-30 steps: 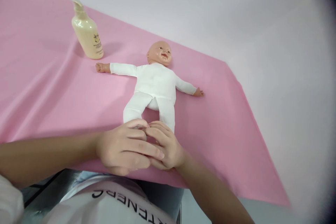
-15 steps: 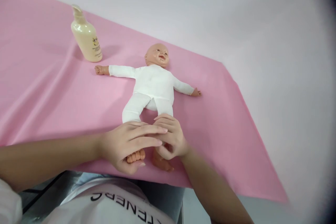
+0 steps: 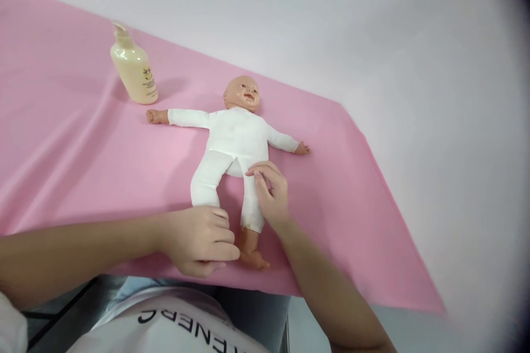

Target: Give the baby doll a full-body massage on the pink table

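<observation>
Pink cloth (image 3: 83, 176) over surface, plain pale wall behind. Baby doll (image 3: 234, 138) in white suit lying face up near cloth centre, long axis running from near edge toward far edge, head pointing away and slightly right, feet toward wearer, arms spread out to both sides. Left hand (image 3: 199, 240) closed around doll's one lower leg and foot at near edge, grip holding it, foot hidden inside. Right hand (image 3: 269, 193) resting on other leg, fingers curled on white fabric, grip narrow, bare foot (image 3: 253, 256) showing below. Cream pump bottle (image 3: 132, 66) upright far left, well apart from hands, near doll's outstretched hand.
</observation>
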Tool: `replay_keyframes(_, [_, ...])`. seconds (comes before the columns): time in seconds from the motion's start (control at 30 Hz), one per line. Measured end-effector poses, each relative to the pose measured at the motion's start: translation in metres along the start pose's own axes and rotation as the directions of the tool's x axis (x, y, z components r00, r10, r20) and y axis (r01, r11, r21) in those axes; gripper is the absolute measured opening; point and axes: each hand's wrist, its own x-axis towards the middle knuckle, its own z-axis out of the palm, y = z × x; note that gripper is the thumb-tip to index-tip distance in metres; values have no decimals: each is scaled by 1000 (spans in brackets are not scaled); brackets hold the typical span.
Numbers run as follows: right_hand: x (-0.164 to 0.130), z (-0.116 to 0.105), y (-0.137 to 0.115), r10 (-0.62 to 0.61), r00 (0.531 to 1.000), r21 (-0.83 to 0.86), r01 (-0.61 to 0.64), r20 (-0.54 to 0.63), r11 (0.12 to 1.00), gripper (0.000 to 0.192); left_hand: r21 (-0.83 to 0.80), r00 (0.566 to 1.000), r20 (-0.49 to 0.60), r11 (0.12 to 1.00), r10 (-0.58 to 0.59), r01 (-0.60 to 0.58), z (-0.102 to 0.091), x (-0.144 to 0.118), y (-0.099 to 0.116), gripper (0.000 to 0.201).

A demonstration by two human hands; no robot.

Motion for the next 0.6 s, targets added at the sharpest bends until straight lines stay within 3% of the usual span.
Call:
replay_keyframes(0.1, [1,3,3,88,995,-4,-88,-46,996,18,10,1000,25,1000,-13,13,3,-1,0,6])
replay_keyframes(0.2, [1,4,4,184,980,28,-183,-70,983,15,23,999,51,1000,-14,13,4,-1,-1,11])
replay_keyframes(0.37, [-1,7,7,364,929,200,-345,-64,917,15,40,991,124,999,-40,35,4,0,-1,6])
replay_keyframes(0.5, [-1,12,11,515,853,457,-425,-87,781,18,13,983,152,995,-104,103,4,0,-1,10])
replay_keyframes(0.6, [0,15,15,661,745,632,-472,-87,615,20,-39,978,156,989,-136,144,4,-2,-2,29])
